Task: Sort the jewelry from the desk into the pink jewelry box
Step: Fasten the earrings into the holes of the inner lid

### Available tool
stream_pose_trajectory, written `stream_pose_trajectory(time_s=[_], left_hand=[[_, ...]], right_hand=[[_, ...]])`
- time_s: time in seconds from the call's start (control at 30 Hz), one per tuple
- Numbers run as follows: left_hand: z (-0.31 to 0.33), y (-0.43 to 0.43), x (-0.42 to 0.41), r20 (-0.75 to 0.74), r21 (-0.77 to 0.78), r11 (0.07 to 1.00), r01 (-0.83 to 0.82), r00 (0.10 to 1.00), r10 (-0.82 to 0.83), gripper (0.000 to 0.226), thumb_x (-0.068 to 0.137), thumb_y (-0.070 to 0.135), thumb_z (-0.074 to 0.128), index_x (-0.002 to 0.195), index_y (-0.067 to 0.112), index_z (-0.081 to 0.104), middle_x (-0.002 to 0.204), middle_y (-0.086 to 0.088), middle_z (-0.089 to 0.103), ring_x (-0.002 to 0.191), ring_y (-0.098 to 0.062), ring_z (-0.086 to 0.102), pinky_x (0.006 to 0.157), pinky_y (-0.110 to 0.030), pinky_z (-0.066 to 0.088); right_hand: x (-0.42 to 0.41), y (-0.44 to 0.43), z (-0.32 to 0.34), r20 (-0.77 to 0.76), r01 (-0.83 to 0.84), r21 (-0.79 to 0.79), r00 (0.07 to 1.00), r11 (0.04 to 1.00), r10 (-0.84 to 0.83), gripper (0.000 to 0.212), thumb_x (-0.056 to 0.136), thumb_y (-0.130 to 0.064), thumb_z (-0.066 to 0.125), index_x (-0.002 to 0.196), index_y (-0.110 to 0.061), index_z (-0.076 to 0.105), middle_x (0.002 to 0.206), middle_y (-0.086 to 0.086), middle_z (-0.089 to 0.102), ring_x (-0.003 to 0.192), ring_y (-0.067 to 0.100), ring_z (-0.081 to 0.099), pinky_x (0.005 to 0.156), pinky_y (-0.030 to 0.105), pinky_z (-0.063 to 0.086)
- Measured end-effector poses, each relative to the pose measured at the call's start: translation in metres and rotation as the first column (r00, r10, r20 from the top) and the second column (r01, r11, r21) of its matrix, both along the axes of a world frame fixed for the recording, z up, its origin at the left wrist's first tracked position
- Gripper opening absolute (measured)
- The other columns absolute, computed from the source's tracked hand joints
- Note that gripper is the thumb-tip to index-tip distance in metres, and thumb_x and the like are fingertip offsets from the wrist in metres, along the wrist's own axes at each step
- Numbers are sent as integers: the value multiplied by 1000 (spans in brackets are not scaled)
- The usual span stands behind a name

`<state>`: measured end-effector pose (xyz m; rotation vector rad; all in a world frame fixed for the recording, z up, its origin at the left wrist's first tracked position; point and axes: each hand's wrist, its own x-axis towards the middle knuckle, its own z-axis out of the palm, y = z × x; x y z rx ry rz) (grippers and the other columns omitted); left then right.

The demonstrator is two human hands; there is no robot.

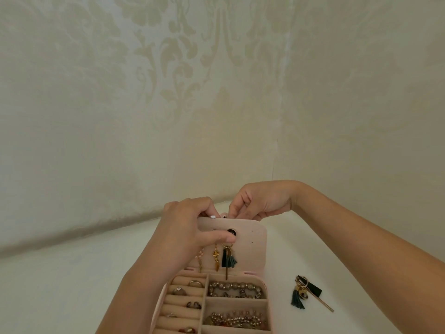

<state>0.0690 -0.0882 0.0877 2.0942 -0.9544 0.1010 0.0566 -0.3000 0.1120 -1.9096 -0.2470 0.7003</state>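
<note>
Now L hand (186, 229), R hand (261, 201) pinch lid (254, 233) — prob.

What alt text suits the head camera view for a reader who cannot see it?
A left hand and right hand grip the top of the open lid of a pink jewelry box, where earrings hang. Rings and bracelets sit in its tray; a tassel earring lies on the desk beside it.

A rectangular pink velvet-lined jewelry box (255, 251) sits open on the white worktop (72, 285), its lid upright at the far side, before a patterned cream wall (216, 92). Gold dangling earrings (228, 257) hang inside the lid. Metal rings (183, 291) sit in the left rolls, beaded bracelets (234, 289) in the right compartments. A dark tassel earring (304, 292) lies on the worktop, right of the box.
</note>
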Motion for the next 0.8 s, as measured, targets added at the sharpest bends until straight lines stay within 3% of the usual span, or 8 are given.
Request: stream_pose_trajectory(time_s=[0.2, 0.37, 0.43, 0.6, 0.8], left_hand=[[1, 1, -1, 14, 27, 1000, -1, 1000, 0, 42, 44, 53, 87, 59, 28, 57, 75, 19, 63, 63, -1, 54, 55, -19, 32], [0, 1, 0, 20, 18, 1000, 8, 1000, -8, 54, 39, 72, 65, 72, 29, 59, 78, 25, 62, 69, 2, 54, 59, -22, 29], [0, 1, -1, 26, 16, 1000, 13, 1000, -13, 55, 39, 72, 64, 79, 36, 57, 77, 25, 62, 68, 3, 54, 59, -22, 28], [1, 0, -2, 25, 31, 999, 10, 1000, -11, 52, 40, 69, 70, 80, 38, 56, 78, 29, 60, 70, 5, 52, 59, -23, 29], [1, 1, 0, 32, 29, 999, 15, 999, -16, 53, 38, 74, 62, 79, 41, 56, 81, 28, 61, 66, 3, 55, 56, -20, 31]], right_hand=[[-1, -2, -5, -16, 29, 56, 999, 998, -28, 21, 92, 7, 46, 93, -6, 62, 74, -7, 72, 67, 2, 67, 64, 13, 53], [-1, -1, -8, -19, 37, 86, 999, 996, -35, 26, 93, 5, 46, 88, -10, 66, 75, -6, 72, 68, 3, 67, 65, 14, 54], [-1, -1, -10, -23, 40, 100, 999, 994, -38, 32, 93, 5, 46, 83, -14, 70, 77, -5, 72, 69, 4, 67, 67, 15, 54], [0, -2, -10, -31, 36, 97, 999, 995, -33, 37, 94, 4, 46, 80, -18, 72, 78, -5, 71, 70, 4, 67, 67, 15, 54], [1, -1, -3, -41, 0, 50, 999, 999, 2, 42, 94, 5, 45, 75, -20, 73, 73, -6, 71, 65, 2, 66, 61, 13, 53]])
